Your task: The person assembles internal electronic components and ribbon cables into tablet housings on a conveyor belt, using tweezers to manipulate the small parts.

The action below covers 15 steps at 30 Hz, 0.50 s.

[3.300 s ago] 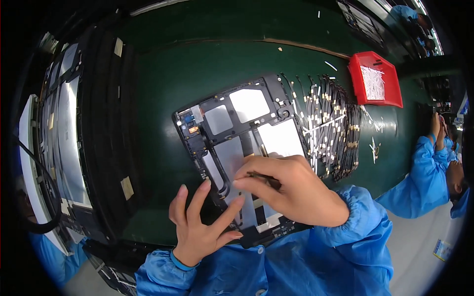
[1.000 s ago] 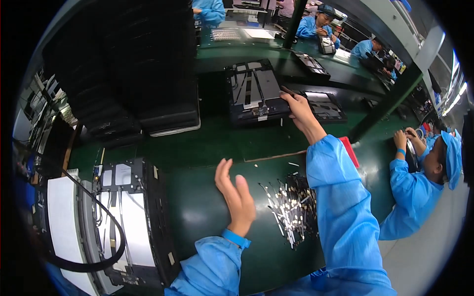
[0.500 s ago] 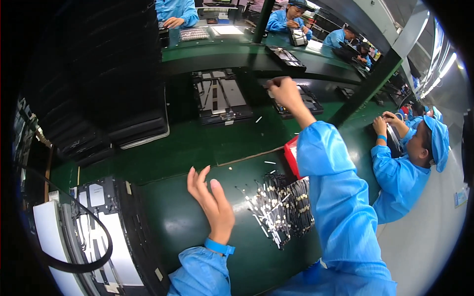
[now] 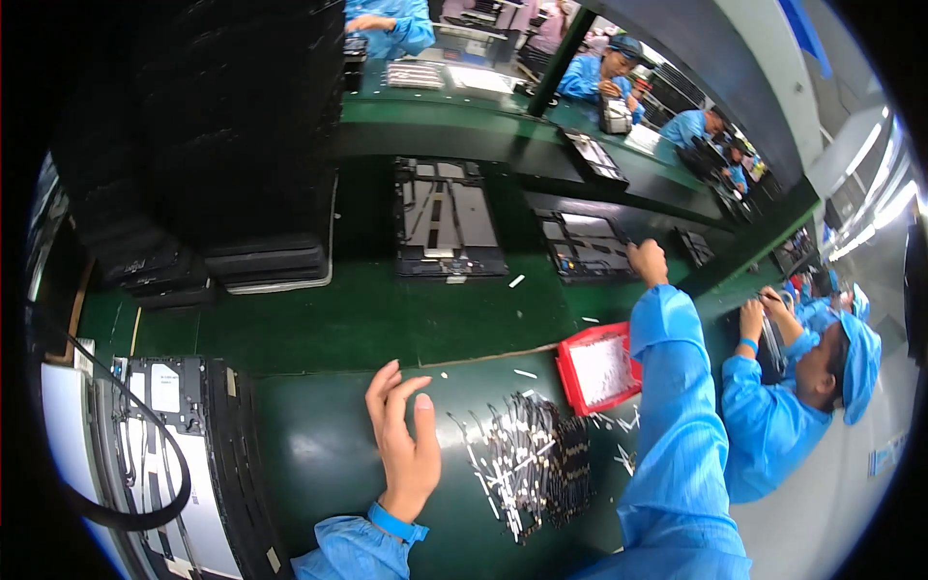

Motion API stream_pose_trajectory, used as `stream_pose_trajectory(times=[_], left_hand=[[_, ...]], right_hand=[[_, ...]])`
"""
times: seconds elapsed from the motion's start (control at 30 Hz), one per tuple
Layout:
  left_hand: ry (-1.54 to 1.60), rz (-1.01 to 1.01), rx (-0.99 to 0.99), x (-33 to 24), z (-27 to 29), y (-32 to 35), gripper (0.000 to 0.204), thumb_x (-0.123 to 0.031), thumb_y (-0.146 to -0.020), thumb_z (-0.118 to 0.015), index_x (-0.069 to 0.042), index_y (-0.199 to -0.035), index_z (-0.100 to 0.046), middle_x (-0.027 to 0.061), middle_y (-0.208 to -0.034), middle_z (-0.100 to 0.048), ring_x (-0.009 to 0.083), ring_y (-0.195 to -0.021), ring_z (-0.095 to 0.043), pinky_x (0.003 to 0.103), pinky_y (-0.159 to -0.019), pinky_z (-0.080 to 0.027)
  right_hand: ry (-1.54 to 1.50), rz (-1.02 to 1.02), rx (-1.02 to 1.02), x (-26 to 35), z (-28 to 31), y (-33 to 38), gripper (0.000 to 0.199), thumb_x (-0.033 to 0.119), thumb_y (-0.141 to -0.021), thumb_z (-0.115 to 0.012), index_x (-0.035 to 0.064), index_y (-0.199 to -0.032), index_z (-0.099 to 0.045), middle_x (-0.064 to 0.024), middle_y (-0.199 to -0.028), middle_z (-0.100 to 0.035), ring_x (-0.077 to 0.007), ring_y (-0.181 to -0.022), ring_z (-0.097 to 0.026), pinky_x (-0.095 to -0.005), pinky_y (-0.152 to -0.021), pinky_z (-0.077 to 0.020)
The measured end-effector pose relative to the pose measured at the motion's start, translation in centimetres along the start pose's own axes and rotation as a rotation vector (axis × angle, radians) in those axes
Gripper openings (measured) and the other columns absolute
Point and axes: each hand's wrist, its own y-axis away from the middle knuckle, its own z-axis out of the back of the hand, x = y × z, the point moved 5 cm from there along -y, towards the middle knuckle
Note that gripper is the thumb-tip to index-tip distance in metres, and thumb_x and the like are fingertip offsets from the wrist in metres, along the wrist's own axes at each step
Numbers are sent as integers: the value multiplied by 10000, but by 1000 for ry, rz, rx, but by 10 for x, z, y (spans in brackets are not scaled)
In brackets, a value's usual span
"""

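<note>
- Far left: stacked panel assemblies (image 4: 184, 454) lying face down at the bench edge, pale backing and small circuit parts showing, a black cable loop (image 4: 116, 483) draped across them; likely parked here as stock within easy reach.
- Upper left: tall stack of black trays (image 4: 222, 145) standing on the green belt (image 4: 387, 319), well apart from either hand.
- Lower centre: left hand (image 4: 404, 445) resting flat on the dark green mat (image 4: 309, 454), fingers spread slightly and pointing away from the body, nothing grasped; apparently planted as a brace while the other arm stretches forward.
- Just right of that hand: heap of thin black-and-silver flat cables (image 4: 527, 459) fanned out on the mat, near but not touched.
- Upper centre: open black chassis (image 4: 447, 220) lying flat on the belt, pale strips and dark frame visible, unattended.
- Right of the cables: shallow red tray (image 4: 597, 367) holding a white sheet, set at the mat's far corner, close to the extended sleeve.
- Right of centre: second black chassis (image 4: 585, 246) flat on the belt, rectangular, dark frame with grey inner plates and cut-outs; position at arm's length explains the full reach.
- Right hand (image 4: 648, 261) at the end of a blue sleeve, fingers curled at the right edge of that chassis; contact appears made, though firmness of hold and degree of closure cannot be told.
- Far right: co-worker in blue coat and cap (image 4: 822, 387) bent over a separate workpiece.
</note>
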Motion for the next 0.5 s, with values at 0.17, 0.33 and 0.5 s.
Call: stream_pose_trajectory(times=[0.17, 0.33, 0.5], left_hand=[[-11, 27, -34, -3, 5, -3, 201, -152, -912, -469, -40, -992, -616, 177, -1295, -379, 312, -1128, -426, 403, -952, -354], [-22, 15, -51, -1, 6, -1, 206, -151, -913, -470, -32, -959, -632, 178, -1298, -371, 315, -1113, -440, 399, -933, -371], [23, -5, -36, -2, 6, -1, 220, -160, -918, -464, -25, -954, -635, 183, -1282, -389, 307, -1104, -445, 394, -916, -387]], right_hand=[[43, 68, 50, -11, -16, -37, 487, 396, -807, -574, -17, -1065, -574, -258, -1100, -586, -399, -1041, -562, -448, -882, -457], [-18, 69, 117, -28, -37, -57, 655, 435, -754, -622, -114, -1099, -533, -321, -1120, -549, -430, -1083, -524, -423, -927, -429], [77, 64, 91, -36, -14, -72, 670, 434, -725, -641, -101, -1116, -537, -309, -1121, -555, -412, -1059, -550, -416, -903, -450]])
